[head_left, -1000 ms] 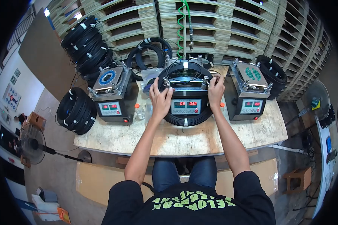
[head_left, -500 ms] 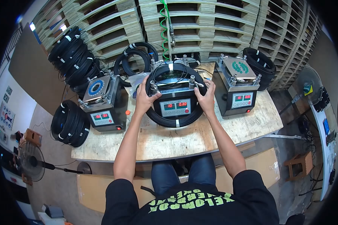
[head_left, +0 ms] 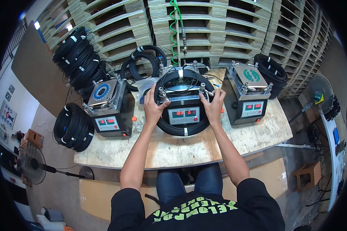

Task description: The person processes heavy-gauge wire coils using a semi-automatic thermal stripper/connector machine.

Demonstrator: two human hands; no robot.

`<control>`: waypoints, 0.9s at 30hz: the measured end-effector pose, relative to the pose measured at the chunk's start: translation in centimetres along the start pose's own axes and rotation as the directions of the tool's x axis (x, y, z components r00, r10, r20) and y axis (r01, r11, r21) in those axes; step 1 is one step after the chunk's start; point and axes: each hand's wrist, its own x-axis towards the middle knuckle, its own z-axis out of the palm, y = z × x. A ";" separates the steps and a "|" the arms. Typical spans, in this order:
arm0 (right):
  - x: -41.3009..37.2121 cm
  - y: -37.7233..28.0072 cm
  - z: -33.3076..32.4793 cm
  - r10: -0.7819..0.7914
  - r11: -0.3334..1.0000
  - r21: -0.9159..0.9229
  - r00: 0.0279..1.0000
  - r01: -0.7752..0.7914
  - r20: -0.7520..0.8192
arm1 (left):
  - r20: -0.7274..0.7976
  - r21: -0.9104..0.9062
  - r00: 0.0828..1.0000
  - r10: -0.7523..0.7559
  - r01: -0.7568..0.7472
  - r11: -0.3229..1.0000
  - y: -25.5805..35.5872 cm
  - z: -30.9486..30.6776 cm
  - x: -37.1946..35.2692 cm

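A big ring of black cable (head_left: 169, 129), bound with white tape at top and bottom, stands in front of the middle polishing machine (head_left: 184, 115) and frames its red-digit display. My left hand (head_left: 153, 109) is closed on the ring's left side, its thumb pointing inward beside the front left metal post (head_left: 162, 93). On the opposite side my right hand (head_left: 214, 107) is closed around the ring, thumb close to the front right metal post (head_left: 202, 88). Loose cable strands cross the machine's top. Whether either thumb presses a post's lever is hard to make out.
Similar machines stand at left (head_left: 108, 123) and right (head_left: 252, 109), one with a blue ring, the other with green pads on top. Stacked cable coils (head_left: 74, 129) line the left side. An orange-capped bottle (head_left: 137, 124) sits by my left forearm. Wooden pallets (head_left: 239, 23) rise behind.
The view has shifted slightly, so everything sits a little lower and to the right. The middle display shows different digits. Both hands keep their places on the cable ring.
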 end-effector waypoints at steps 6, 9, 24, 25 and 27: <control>-0.9 -0.3 0.5 -0.204 0.969 -0.135 0.978 0.208 0.041 | -0.009 0.051 1.000 0.021 -0.021 0.998 -0.5 0.2 -0.1; -1.0 -1.4 -0.4 -0.263 0.943 -0.179 0.958 0.280 0.112 | -0.017 0.059 1.000 0.020 -0.019 0.998 -0.5 0.3 -0.1; 20.4 -4.2 10.3 -0.140 0.927 -0.058 0.486 0.370 0.863 | -0.006 0.054 1.000 0.005 -0.005 0.999 -0.4 0.1 0.1; 20.8 -4.7 11.0 -0.055 0.907 -0.136 0.433 0.399 0.900 | -0.007 0.058 1.000 0.011 -0.011 0.998 -0.4 0.1 0.1; 21.1 -4.8 12.7 -0.016 0.839 -0.213 0.414 0.500 0.910 | -0.010 0.060 1.000 0.011 -0.011 0.998 -0.4 0.1 0.2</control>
